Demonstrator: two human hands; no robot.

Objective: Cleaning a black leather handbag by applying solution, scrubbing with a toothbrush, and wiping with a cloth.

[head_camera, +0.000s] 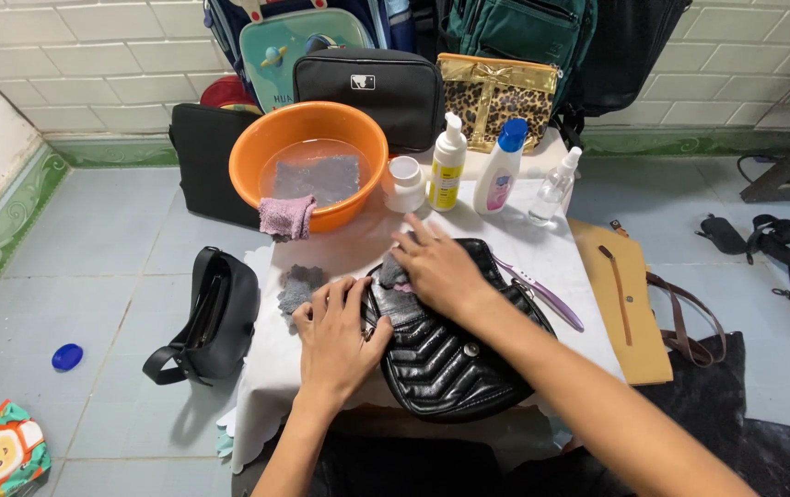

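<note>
a low tabletop (pixel 542 253) draped in white cloth carries the things, set on a pale blue tiled floor (pixel 110 276); at its front middle lies a black quilted leather handbag with a chevron pattern (pixel 450 364), flat on the cloth under both hands; behind it to the left stands a round orange plastic basin (pixel 358 138) holding water and a grey cloth, with a small pink rag (pixel 287 216) hung over its near rim; the left hand (pixel 332 333) lies flat on the bag's left edge, fingers close together and pointing away, beside a crumpled grey rag (pixel 300 285); the right hand (pixel 438 267) presses on the bag's top, fingers slightly spread over a grey cloth (pixel 393 273); a white pump bottle with yellow label (pixel 447 172), a white bottle with blue cap (pixel 500 170) and a small clear spray bottle (pixel 551 190) stand in a row behind the bag; a slim purple brush (pixel 547 296) lies just right of it.
</note>
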